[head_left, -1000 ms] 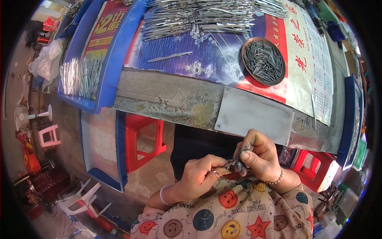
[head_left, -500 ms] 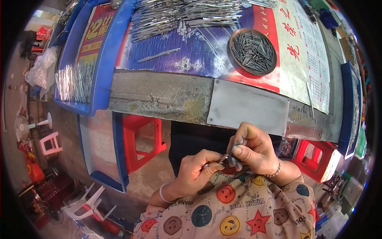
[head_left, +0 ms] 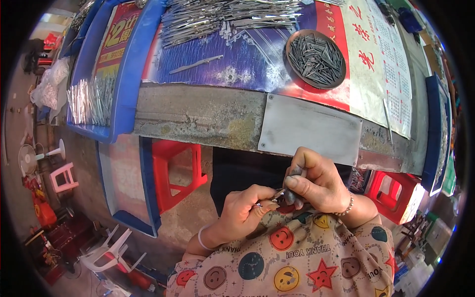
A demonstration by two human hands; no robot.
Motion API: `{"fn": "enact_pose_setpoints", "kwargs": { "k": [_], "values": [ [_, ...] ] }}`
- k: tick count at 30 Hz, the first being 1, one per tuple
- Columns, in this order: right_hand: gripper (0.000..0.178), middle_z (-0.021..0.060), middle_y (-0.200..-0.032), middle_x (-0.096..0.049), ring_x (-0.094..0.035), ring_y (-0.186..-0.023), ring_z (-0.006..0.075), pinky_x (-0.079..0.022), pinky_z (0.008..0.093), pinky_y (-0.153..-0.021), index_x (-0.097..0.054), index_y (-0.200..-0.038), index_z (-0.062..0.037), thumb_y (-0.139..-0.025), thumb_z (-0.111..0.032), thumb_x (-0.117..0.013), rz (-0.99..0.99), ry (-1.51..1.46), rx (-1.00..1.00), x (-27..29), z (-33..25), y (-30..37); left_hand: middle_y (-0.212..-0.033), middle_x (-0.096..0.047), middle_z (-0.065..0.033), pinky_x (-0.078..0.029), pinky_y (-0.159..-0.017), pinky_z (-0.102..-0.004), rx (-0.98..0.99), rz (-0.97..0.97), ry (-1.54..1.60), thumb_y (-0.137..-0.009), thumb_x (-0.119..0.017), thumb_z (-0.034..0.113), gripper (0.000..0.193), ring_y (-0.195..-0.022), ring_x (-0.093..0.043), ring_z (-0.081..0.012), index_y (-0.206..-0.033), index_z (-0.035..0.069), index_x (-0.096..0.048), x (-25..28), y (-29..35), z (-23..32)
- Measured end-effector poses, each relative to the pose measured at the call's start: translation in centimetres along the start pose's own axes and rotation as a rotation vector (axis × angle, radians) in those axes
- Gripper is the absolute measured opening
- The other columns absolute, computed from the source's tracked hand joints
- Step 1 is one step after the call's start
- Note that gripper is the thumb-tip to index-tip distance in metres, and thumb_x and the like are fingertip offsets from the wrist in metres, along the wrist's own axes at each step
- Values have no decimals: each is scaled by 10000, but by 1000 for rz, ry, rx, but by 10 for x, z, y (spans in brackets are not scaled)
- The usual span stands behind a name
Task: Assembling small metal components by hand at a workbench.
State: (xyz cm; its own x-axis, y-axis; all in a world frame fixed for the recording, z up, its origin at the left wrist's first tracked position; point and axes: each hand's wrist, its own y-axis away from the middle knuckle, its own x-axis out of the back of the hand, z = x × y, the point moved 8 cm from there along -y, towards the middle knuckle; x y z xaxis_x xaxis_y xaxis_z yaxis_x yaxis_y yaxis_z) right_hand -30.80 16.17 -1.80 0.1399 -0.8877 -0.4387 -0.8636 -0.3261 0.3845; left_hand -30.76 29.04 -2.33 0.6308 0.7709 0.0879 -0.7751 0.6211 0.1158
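Observation:
My left hand [head_left: 243,209] and my right hand [head_left: 319,188] meet over my lap, in front of the table's near edge. A small shiny metal piece [head_left: 279,194] is pinched between the fingertips of both; its exact kind is mostly hidden by the fingers. The right fingertips are smudged grey. Beyond the hands, a round brown dish [head_left: 292,69] holds many short dark metal pins. A heap of slim silvery metal pieces [head_left: 198,24] covers the far part of the table, and one similar piece [head_left: 195,64] lies apart from it.
A grey metal plate [head_left: 310,129] is fixed at the table's near edge. At the left, a blue tray [head_left: 123,99] holds upright silvery pieces. A thin rod [head_left: 387,121] lies on the right. Red stools [head_left: 166,183] and a white-bottomed blue tray [head_left: 145,193] stand below the table.
My right hand has shifted very slightly up, its fingers still closed at the left fingertips. The left hand stays nearly in place. The view has moved slightly.

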Motion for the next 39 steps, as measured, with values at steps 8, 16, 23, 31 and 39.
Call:
{"fn": "enact_pose_setpoints", "kwargs": {
  "k": [8,16,23,31,39],
  "values": [
    [182,22,-652,-553,-562,-559,51,-452,192,-460,-411,-843,-16,-929,-118,-535,-45,60,-161,3,17,9,-778,-632,-129,-492,-553,-294,-15,-91,-78,-790,-642,-12,172,-629,-639,-222,-937,-12,-554,-10,8,3],
    [142,47,-681,-593,-590,-595,60,-475,199,-510,-462,-866,18,-908,-78,-559,45,280,112,5,7,16,-720,-620,-113,-471,-506,-289,-160,56,-275,-760,-691,21,172,-567,-616,-216,-889,1,-577,-5,2,18],
    [130,111,-830,-610,-603,-651,104,-492,223,-572,-448,-917,19,-927,-92,-515,72,247,195,13,8,17,-720,-614,-107,-474,-484,-304,-304,139,-670,-729,-704,16,225,-570,-610,-229,-920,-15,-589,-6,6,36],
    [63,103,-793,-609,-630,-618,137,-506,239,-557,-448,-911,24,-904,-12,-499,135,466,316,15,2,23,-710,-603,-98,-469,-473,-295,-362,103,-848,-719,-682,-10,235,-565,-603,-214,-933,-37,-589,-18,1,46],
    [67,98,-761,-607,-619,-603,128,-494,243,-541,-437,-908,20,-907,-15,-494,184,415,375,31,4,31,-686,-548,-57,-420,-436,-237,-479,90,-992,-672,-623,23,235,-512,-546,-132,-897,-43,-608,-37,-8,57]
  ]
}}
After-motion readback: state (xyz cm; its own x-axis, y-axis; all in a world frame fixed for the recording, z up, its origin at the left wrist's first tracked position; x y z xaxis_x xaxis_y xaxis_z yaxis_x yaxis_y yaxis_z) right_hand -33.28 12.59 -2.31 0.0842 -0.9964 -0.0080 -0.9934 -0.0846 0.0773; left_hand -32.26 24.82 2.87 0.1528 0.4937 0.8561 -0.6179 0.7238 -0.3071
